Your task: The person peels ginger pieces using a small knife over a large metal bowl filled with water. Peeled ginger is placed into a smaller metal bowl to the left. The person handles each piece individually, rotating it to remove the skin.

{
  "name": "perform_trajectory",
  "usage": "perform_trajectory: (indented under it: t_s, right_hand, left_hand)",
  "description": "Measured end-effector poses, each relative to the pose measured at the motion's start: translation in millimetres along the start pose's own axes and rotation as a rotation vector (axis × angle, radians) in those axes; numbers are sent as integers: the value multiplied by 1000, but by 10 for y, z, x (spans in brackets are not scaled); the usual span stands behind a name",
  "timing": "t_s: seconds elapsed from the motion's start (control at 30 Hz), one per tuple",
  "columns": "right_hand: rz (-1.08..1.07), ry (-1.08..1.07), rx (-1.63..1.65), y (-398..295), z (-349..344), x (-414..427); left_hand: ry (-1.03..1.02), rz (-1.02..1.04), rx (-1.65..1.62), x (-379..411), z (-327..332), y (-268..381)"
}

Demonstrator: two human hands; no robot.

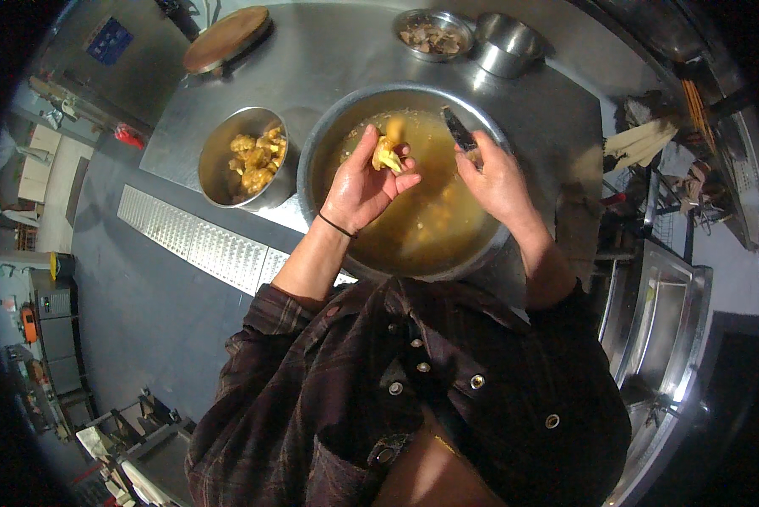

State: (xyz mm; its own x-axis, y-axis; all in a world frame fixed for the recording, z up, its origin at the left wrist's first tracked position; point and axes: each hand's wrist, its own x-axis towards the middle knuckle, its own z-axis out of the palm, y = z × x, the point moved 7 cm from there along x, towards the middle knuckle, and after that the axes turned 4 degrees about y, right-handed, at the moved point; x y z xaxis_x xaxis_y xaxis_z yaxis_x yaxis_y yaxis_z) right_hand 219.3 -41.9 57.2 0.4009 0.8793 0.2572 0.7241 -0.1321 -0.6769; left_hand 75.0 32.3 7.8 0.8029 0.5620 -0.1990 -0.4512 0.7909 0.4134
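My left hand (365,187) is palm up above a wide metal basin (311,149). Between its fingers is a small piece of food (387,155), brown-yellow with a pale yellow end, which looks like a mushroom. My right hand (494,174) grips a short, dark-bladed tool, apparently a knife (457,130), over the basin's right side. The blade points up and away, apart from the piece. Cloudy yellow-brown water (417,222) fills much of the basin, with blurred pieces in it. On the left, a metal pot (211,168) holds several similar wet pieces (256,158).
The basin and pot stand on a stainless steel table (328,47). A round wooden board (227,39) lies at the far left. At the back are a metal bowl (399,38) of brown scraps (431,39) and another metal vessel (509,44). Perforated metal grating (192,237) runs along the floor.
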Motion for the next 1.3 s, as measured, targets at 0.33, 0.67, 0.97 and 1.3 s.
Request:
perform_trajectory:
  t_s: [0.33, 0.67, 0.97, 1.3]
  right_hand:
    - [-187, 34, 51, -236, -17, -18]
    - [-300, -84, -28, -496, 71, -15]
    - [-307, -20, -55, -541, 43, -19]
    - [-274, -80, 16, -751, -4, -77]
  left_hand:
    - [-80, -139, -142, -17, -32, -77]
    - [262, -154, 61, -114, 21, -148]
    - [138, -189, -77, -106, 5, -192]
    - [166, 172, 389, -140, 181, 12]
